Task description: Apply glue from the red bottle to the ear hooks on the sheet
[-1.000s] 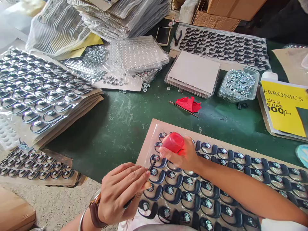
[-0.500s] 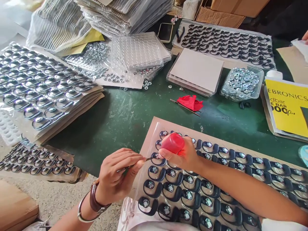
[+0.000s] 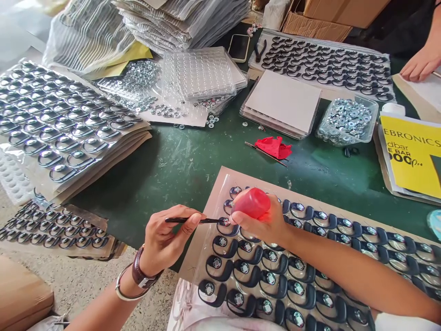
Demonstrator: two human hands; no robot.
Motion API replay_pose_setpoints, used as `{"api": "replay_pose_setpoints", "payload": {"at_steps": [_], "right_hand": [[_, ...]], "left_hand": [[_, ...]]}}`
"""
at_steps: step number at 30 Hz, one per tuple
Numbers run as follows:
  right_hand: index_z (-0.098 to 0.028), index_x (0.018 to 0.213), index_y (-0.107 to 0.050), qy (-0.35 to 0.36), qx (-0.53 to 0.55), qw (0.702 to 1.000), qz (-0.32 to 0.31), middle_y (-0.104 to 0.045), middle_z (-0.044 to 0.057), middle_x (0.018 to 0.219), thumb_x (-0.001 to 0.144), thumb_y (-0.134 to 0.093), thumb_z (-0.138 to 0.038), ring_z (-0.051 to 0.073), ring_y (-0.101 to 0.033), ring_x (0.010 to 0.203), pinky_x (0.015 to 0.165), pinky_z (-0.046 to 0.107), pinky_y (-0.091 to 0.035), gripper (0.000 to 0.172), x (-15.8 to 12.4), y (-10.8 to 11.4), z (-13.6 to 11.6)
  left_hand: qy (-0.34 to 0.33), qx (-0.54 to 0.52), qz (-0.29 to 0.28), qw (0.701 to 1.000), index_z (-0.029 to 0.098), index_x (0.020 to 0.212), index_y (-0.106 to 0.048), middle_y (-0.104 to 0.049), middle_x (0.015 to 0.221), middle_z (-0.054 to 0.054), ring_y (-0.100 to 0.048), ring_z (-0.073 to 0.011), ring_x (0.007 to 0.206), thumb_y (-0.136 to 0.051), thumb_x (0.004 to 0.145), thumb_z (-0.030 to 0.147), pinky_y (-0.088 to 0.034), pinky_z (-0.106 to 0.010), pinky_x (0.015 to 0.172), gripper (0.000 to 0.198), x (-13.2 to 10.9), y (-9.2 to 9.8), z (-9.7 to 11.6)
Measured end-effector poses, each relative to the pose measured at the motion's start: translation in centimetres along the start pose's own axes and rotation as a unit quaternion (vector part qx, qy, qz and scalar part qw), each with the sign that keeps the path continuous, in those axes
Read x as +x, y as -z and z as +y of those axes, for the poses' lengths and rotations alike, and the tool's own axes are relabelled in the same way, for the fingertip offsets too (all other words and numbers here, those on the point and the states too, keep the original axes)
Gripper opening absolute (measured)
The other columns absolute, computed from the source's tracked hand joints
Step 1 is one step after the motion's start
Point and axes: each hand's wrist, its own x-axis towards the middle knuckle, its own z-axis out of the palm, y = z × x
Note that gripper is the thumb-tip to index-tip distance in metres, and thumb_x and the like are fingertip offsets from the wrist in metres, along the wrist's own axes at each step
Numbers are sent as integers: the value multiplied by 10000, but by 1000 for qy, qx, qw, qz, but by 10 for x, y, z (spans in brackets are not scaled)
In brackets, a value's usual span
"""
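My left hand (image 3: 174, 239) pinches black tweezers (image 3: 188, 220) between thumb and fingers. Their tip meets the round metal centre of a dark ring-shaped piece near the left edge of a card sheet (image 3: 197, 253). In my right hand (image 3: 270, 223) is a red squeeze bottle (image 3: 254, 203), held tilted with its base up. Its nozzle end is largely covered by the hand, close to the tweezer tip. Rows of dark ring-shaped pieces (image 3: 222, 246) with shiny round centres cover the sheet beneath my right forearm.
Behind the sheet lie a red cloth (image 3: 274, 147) and a thin stick (image 3: 265, 153). A clear tub (image 3: 347, 122) holds metal washers. Stacked sheets of pieces (image 3: 69, 124) stand at left. Another person's hand (image 3: 422, 62) rests on paper at far right.
My left hand has turned, showing more of the tweezers, and their tip has moved right onto the piece. The red bottle has shifted slightly right. Another person's hand has come further into view.
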Motion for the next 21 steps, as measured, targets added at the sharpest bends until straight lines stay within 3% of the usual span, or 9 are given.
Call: {"api": "replay_pose_setpoints", "payload": {"at_steps": [5, 11, 15, 21], "right_hand": [[-202, 812, -618, -60, 85, 994, 28, -667, 18, 652, 869, -677, -466, 169, -658, 588, 587, 297, -580, 277, 2, 3, 2], [-204, 868, -626, -75, 89, 993, 8, -660, 24, 692, 868, -690, -440, 180, -669, 643, 602, 299, -571, 245, 4, 3, 5], [-208, 875, -633, -68, 65, 996, -5, -670, 16, 681, 867, -689, -451, 172, -653, 619, 594, 298, -563, 250, 3, 1, 7], [-208, 833, -650, -35, -11, 999, -6, -671, 11, 657, 829, -734, -435, 174, -634, 612, 594, 299, -540, 241, 6, 1, 5]], "left_hand": [[-95, 15, 2, 995, 142, 918, -689, -738, 813, -29, -699, -134, 710, -605, 843, 72, -570, -258, 737, 132, -14, -3, 6], [-241, 148, -45, 958, 67, 1026, -682, -755, 915, -93, -731, -184, 858, -565, 845, 76, -584, -296, 806, 216, -28, -6, 20], [-255, 174, -48, 950, 58, 1034, -686, -758, 935, -102, -732, -195, 889, -563, 847, 80, -585, -297, 833, 225, -32, -6, 21], [-231, 149, -21, 961, 93, 1028, -681, -760, 890, -78, -734, -172, 830, -554, 867, 94, -587, -286, 787, 206, -28, -7, 21]]}}
